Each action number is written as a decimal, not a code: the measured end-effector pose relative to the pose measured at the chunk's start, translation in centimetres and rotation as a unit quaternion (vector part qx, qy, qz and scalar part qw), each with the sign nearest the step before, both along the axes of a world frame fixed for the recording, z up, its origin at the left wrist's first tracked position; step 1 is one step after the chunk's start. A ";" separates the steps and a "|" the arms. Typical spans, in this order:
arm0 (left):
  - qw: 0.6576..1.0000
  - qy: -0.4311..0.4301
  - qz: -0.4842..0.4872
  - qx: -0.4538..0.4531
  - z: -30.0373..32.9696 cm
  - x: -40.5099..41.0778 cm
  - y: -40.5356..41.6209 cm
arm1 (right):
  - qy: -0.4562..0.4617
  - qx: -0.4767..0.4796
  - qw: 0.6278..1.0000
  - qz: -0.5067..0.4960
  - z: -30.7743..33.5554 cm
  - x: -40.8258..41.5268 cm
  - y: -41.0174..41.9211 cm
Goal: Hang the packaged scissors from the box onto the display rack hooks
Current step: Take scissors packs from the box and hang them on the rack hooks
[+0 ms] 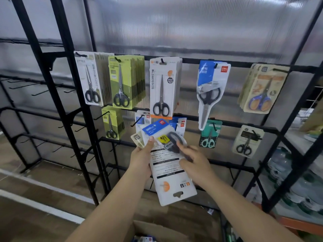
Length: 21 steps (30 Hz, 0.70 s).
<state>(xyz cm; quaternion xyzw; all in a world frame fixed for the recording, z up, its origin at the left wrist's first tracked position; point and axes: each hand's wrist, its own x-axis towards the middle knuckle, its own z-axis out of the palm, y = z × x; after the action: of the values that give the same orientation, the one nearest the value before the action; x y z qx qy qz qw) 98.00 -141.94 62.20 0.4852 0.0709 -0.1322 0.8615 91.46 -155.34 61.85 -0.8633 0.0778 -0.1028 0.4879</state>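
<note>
A cardboard box (157,229) sits at the bottom edge of the view, beneath both forearms, with a few packages barely visible inside. Above it, the left hand (142,155) holds a fanned stack of packaged scissors: its grip is clenched on the stack, thumb pressed on the front. The largest item is a white card package (172,180) held upside down with its back facing the camera and its hang slot at the lower end. A blue-topped package (154,128) and a beige card (137,139) fan out behind it. The right hand (192,158) grasps a package containing dark-handled scissors (174,142), which lies across the front of the stack. All held packages are in front of the black display rack (192,61), below a hooked white scissors package (161,88). Green packages (122,82) hang at the left; a blue-and-white package (210,88) hangs at the right.
</note>
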 end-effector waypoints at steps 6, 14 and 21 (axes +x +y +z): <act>0.999 0.012 -0.015 0.046 -1.4 -0.9 -0.6 | -0.067 0.033 0.997 -0.010 -1.4 -2.2 -1.1; 0.988 -0.062 -0.084 0.110 -4.6 -4.3 -2.9 | -0.062 0.213 0.974 -0.044 -3.4 -3.3 -2.9; 0.993 -0.058 -0.056 0.087 -5.0 -5.3 -4.0 | -0.102 0.160 0.981 -0.046 -3.4 -3.8 -4.5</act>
<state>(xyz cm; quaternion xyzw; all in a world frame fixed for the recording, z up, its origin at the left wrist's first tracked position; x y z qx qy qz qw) 92.69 -145.97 57.25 0.5687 0.0048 -0.1450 0.8097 87.71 -159.88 58.49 -0.7548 0.0825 -0.1992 0.6195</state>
